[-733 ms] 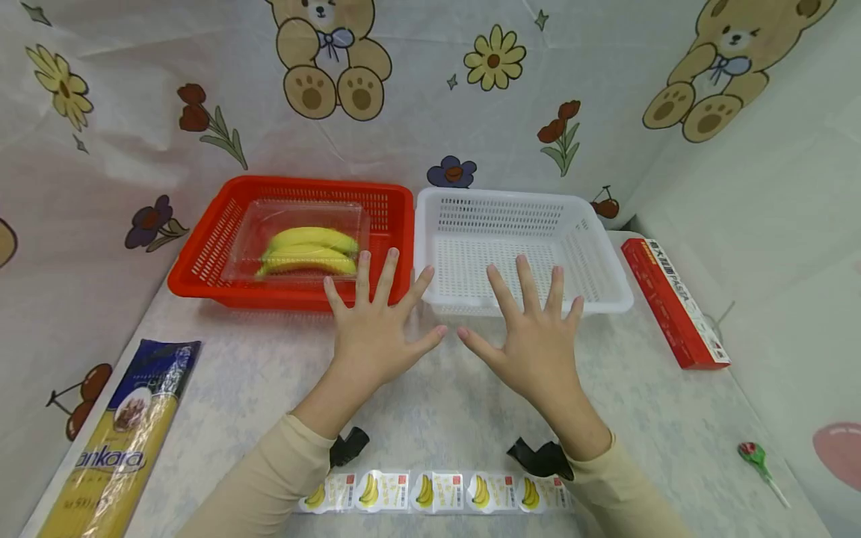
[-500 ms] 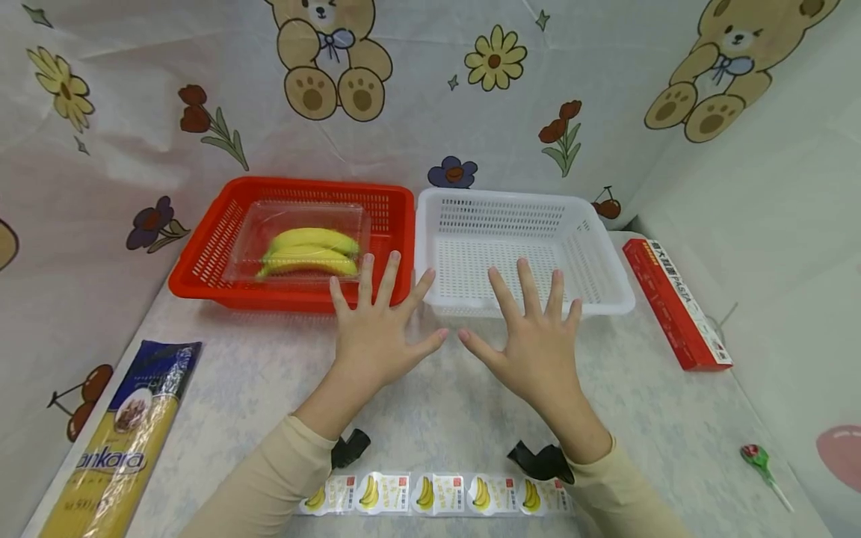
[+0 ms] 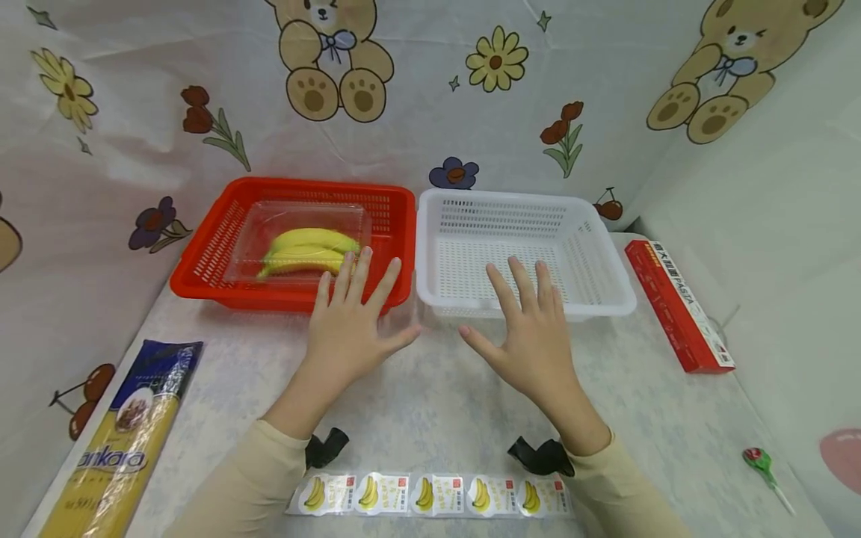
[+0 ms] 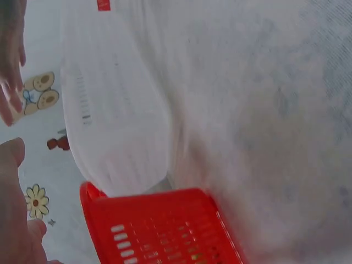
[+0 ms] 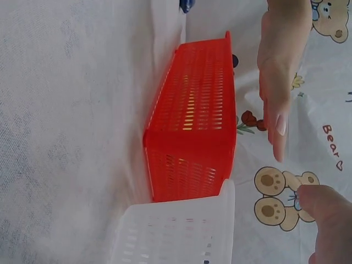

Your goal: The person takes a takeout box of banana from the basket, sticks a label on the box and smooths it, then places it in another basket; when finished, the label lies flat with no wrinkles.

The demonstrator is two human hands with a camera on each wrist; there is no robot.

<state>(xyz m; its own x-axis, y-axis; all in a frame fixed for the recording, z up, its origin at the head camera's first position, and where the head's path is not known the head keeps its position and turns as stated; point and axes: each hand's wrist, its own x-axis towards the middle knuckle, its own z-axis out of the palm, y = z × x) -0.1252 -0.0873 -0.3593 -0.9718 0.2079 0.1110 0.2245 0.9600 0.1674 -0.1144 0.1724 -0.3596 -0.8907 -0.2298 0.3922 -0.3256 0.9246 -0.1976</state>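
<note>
My left hand (image 3: 344, 329), fingers straight and thumb held out, hangs over the table in front of the red basket (image 3: 296, 297). In the head view its fingertips overlap that basket's front edge. Inside the basket sits a clear plastic box (image 3: 249, 239) with yellow bananas (image 3: 309, 250). To the right, my right hand (image 3: 537, 336) has its fingers extended before the white basket (image 3: 525, 288), overlapping its front rim in the head view. Neither hand holds anything. From the side, the right wrist view shows the left hand (image 5: 279, 77) level with or above the red basket's rim.
A strip of banana-picture labels (image 3: 430, 495) lies near the front edge, with black straps (image 3: 541, 456) by both wrists. A yellow-and-blue pasta packet (image 3: 124, 441) lies left; a red pasta box (image 3: 679, 306) and a lollipop (image 3: 763, 474) lie right. Patterned cloth (image 3: 417, 90) hangs behind.
My left hand has shifted left, with its fingers drawn nearer together. My right hand's fingers have also drawn closer together while it stays almost in place. The baskets have not moved.
</note>
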